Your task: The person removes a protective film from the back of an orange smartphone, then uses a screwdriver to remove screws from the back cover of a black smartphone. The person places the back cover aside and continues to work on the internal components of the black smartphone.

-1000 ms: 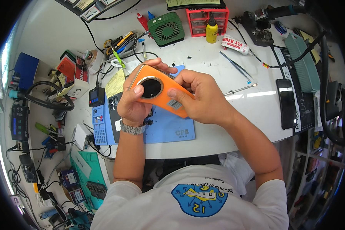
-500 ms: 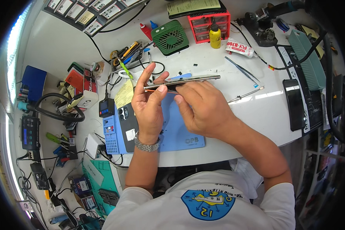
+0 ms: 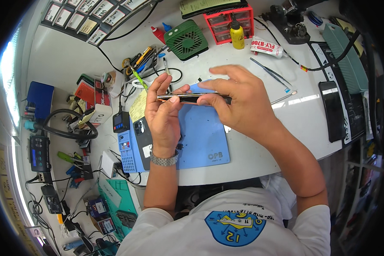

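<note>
1. Left hand [image 3: 163,116]: raised over the blue work mat [image 3: 202,136], fingers curled shut on the left end of a thin phone [image 3: 187,97], thumb on the near side and fingertips on the far side. A metal watch [image 3: 164,160] circles its wrist.
2. Right hand [image 3: 239,102]: above the mat's far right part, pinching the right end of the phone between thumb and forefinger; its other fingers are spread loosely above, touching nothing.
3. Phone: seen edge-on, lying level between both hands, lifted clear of the mat and above its far edge.
4. Blue work mat: flat on the white bench [image 3: 294,123], directly in front of the person.
5. Second phone [image 3: 143,134]: dark, back side up, just left of the mat and partly under the left wrist, resting on a blue box-shaped device [image 3: 127,147].
6. Green fan [image 3: 186,39]: beyond the mat, at the bench's rear.
7. Red drawer box [image 3: 226,23] and yellow bottle [image 3: 237,32]: beyond the mat, to the right of the fan.
8. Glue tube [image 3: 266,46]: beyond the mat's right corner, lying flat.
9. Tweezers [image 3: 271,74]: right of the mat, behind the right hand.
10. Black phone [image 3: 332,111]: well right of the mat, lying flat near the bench edge.
</note>
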`<state>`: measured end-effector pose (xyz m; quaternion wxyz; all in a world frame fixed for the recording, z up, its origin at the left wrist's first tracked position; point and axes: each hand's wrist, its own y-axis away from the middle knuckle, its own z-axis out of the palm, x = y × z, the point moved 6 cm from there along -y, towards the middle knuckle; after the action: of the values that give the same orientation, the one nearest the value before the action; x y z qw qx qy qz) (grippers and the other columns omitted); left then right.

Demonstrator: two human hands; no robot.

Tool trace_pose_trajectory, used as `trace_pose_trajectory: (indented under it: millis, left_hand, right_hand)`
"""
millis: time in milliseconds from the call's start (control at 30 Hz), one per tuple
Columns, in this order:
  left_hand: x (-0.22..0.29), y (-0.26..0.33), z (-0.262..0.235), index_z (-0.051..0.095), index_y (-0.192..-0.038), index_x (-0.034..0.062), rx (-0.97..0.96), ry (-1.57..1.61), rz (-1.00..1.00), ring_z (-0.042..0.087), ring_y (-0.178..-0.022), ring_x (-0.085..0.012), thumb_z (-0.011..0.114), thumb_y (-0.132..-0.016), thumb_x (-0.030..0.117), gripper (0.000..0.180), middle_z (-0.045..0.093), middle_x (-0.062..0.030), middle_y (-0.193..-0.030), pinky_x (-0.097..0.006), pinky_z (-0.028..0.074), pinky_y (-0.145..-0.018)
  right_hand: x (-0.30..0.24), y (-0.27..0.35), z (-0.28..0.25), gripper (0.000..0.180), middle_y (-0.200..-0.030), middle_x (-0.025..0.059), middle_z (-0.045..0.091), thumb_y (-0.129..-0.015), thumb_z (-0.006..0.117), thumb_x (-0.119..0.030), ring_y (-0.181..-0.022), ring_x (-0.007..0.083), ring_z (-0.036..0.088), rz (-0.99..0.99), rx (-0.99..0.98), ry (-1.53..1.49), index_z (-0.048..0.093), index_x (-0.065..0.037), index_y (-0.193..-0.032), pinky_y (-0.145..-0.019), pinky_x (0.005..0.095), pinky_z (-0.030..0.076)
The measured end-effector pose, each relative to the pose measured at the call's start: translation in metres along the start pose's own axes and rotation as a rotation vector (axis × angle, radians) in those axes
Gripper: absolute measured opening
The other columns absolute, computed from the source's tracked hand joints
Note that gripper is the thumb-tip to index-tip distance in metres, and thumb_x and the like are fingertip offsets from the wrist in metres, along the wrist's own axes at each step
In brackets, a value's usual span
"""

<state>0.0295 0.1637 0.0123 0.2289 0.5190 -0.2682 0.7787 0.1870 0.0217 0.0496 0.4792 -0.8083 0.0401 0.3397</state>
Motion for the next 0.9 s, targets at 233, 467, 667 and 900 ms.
trace_pose_trajectory:
  millis: [233,467,667,900]
  left_hand:
    - [-0.010,-0.002,-0.002,0.043,-0.160,-0.0102,-0.015,0.074,-0.058,0.065,-0.136,-0.0445,0.066,-0.094,0.009,0.073,0.053,-0.0206,-0.156,-0.054,0.056,-0.111]
    - [-0.018,-0.003,-0.003,0.043,-0.160,-0.0104,-0.027,0.138,-0.139,0.064,-0.138,-0.0462,0.063,-0.090,0.009,0.076,0.054,-0.0195,-0.157,-0.057,0.053,-0.115]
    - [-0.019,-0.003,-0.002,0.042,-0.160,-0.0104,-0.033,0.063,-0.135,0.057,-0.142,-0.0554,0.063,-0.092,0.017,0.077,0.056,-0.0240,-0.154,-0.061,0.050,-0.119]
    - [-0.019,-0.003,-0.002,0.042,-0.160,-0.0110,-0.030,0.058,-0.133,0.057,-0.141,-0.0556,0.065,-0.090,0.016,0.078,0.056,-0.0250,-0.153,-0.061,0.050,-0.119]
  right_hand:
    - [0.003,0.011,0.012,0.011,-0.073,0.0098,0.068,-0.088,0.084,-0.008,-0.060,0.0266,0.067,-0.019,-0.144,-0.001,0.083,-0.003,-0.098,-0.054,0.0380,0.052]
    - [0.003,0.010,0.010,0.008,-0.070,0.0094,0.065,-0.087,0.080,-0.003,-0.058,0.0267,0.064,-0.036,-0.138,-0.022,0.081,-0.001,-0.095,-0.054,0.0392,0.051]
    - [0.006,0.010,0.010,0.005,-0.069,0.0098,0.065,-0.087,0.079,-0.003,-0.058,0.0268,0.064,0.006,-0.125,-0.062,0.082,-0.001,-0.090,-0.053,0.0389,0.050]
    - [0.008,0.010,0.010,0.004,-0.069,0.0102,0.066,-0.086,0.079,-0.003,-0.058,0.0278,0.064,0.024,-0.132,-0.056,0.082,-0.003,-0.089,-0.054,0.0394,0.051]
